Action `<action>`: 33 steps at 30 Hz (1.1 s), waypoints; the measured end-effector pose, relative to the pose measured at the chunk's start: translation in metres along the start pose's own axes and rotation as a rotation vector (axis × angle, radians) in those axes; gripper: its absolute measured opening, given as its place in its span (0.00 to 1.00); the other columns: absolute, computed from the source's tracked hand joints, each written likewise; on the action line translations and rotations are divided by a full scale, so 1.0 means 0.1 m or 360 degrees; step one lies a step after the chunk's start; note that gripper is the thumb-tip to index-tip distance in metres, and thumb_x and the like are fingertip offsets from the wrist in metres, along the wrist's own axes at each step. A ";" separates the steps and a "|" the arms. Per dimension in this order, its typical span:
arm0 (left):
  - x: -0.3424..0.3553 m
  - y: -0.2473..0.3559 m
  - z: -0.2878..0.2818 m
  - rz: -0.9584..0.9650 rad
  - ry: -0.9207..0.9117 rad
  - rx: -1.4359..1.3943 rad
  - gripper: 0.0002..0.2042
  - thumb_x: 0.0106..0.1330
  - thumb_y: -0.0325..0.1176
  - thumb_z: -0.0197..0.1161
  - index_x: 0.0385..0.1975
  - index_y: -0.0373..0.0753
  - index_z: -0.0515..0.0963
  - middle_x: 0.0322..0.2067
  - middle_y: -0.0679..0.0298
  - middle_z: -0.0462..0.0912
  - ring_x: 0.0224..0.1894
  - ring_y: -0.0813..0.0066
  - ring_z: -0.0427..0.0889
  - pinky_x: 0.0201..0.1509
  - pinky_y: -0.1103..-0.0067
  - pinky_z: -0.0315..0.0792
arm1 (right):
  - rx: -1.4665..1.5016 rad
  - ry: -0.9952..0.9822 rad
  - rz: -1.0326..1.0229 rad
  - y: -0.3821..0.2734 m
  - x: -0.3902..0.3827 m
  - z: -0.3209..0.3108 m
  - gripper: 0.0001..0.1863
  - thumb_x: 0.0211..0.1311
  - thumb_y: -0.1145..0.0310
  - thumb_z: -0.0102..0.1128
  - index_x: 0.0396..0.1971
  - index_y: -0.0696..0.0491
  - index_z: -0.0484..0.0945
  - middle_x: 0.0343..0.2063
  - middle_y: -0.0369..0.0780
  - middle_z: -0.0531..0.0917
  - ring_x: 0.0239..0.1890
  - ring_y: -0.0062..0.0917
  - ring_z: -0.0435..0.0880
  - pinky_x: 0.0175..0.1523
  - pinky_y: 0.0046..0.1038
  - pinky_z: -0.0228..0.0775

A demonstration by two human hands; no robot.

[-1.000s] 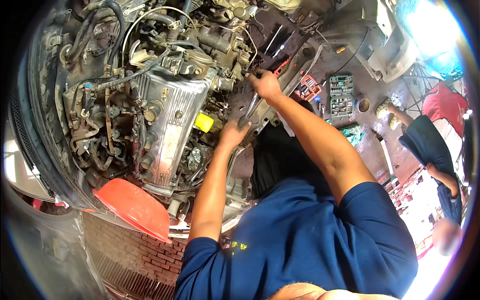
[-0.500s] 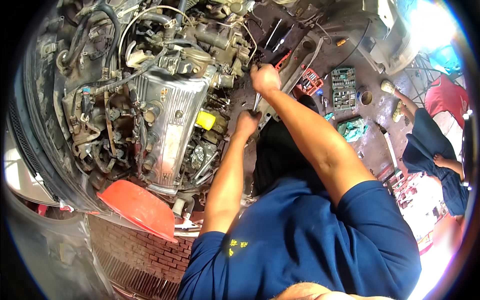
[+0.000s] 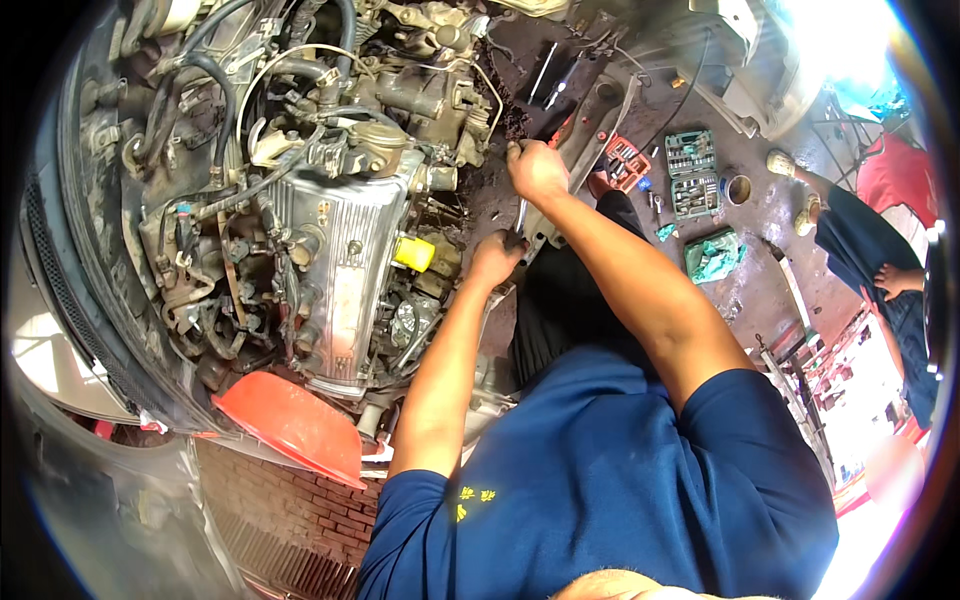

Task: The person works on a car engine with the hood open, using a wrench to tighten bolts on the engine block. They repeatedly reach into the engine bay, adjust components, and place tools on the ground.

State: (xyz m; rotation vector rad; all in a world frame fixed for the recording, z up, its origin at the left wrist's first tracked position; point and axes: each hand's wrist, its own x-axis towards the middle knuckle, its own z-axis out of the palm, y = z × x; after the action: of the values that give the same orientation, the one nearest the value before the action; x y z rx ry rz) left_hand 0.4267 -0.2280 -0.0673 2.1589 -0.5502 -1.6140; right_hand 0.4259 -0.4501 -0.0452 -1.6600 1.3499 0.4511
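Note:
My right hand (image 3: 538, 170) is closed around the upper end of a shiny metal wrench (image 3: 521, 214), just beyond the right side of the engine. My left hand (image 3: 495, 258) grips the lower end, nearer to me. Only the bar between the two fists shows; both ends are hidden, so what the tool bears on cannot be made out. Left of my hands lies the engine with its ribbed silver cover (image 3: 345, 230) and a yellow cap (image 3: 413, 253) on its near side. A long metal beam (image 3: 592, 125) runs close by my right hand.
A red basin (image 3: 290, 425) rests at the front of the engine bay. On the floor to the right are an open green socket set (image 3: 692, 172), a red tool tray (image 3: 627, 163), a round can (image 3: 738, 189) and a green plastic bag (image 3: 715, 256). Another person (image 3: 860, 255) is at the far right.
Both hands keep hold of the wrench and sit slightly lower and further right in view. The whole view has shifted a little. The other person's hand has moved up.

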 end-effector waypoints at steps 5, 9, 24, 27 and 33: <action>0.17 0.17 0.15 0.0157 0.0269 -0.0103 0.17 0.66 0.41 0.68 0.43 0.31 0.81 0.38 0.42 0.87 0.44 0.41 0.86 0.50 0.59 0.77 | -0.0032 0.0069 -0.0117 -0.10 0.21 -0.21 0.24 0.73 0.49 0.49 0.44 0.53 0.87 0.44 0.56 0.87 0.51 0.54 0.86 0.59 0.50 0.77; 0.28 0.26 0.16 0.0130 0.0149 -0.0276 0.14 0.67 0.35 0.69 0.43 0.29 0.80 0.38 0.47 0.89 0.41 0.50 0.89 0.47 0.65 0.79 | -0.0140 0.0031 -0.0185 -0.14 0.25 -0.26 0.24 0.74 0.49 0.48 0.43 0.53 0.88 0.44 0.56 0.88 0.50 0.53 0.87 0.58 0.49 0.78; -0.15 0.28 -0.35 0.0234 0.0083 -0.0470 0.23 0.73 0.54 0.63 0.38 0.34 0.84 0.21 0.64 0.78 0.26 0.73 0.78 0.34 0.71 0.72 | 0.0113 -0.0152 0.0144 -0.18 0.41 -0.15 0.31 0.71 0.47 0.57 0.45 0.67 0.85 0.47 0.63 0.84 0.55 0.54 0.85 0.62 0.44 0.76; -0.22 0.27 -0.40 0.0025 0.0096 -0.0438 0.30 0.73 0.61 0.60 0.33 0.33 0.83 0.21 0.59 0.80 0.27 0.65 0.81 0.35 0.67 0.74 | 0.0133 -0.0114 0.0198 -0.18 0.39 -0.04 0.28 0.70 0.49 0.56 0.42 0.64 0.86 0.45 0.60 0.86 0.54 0.53 0.85 0.61 0.44 0.76; -0.40 0.60 -0.76 0.0215 0.0335 0.0135 0.29 0.75 0.58 0.57 0.32 0.31 0.80 0.24 0.49 0.80 0.28 0.53 0.79 0.37 0.62 0.71 | 0.0338 -0.0088 0.0302 -0.10 0.55 0.02 0.24 0.65 0.56 0.53 0.42 0.63 0.87 0.47 0.58 0.87 0.55 0.49 0.86 0.59 0.45 0.76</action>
State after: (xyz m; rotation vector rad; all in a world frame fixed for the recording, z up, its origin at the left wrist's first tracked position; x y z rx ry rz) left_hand 0.4846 -0.2523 0.0167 2.2648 -0.6931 -1.2959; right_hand 0.4541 -0.4803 -0.0834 -1.3443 1.4672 0.4435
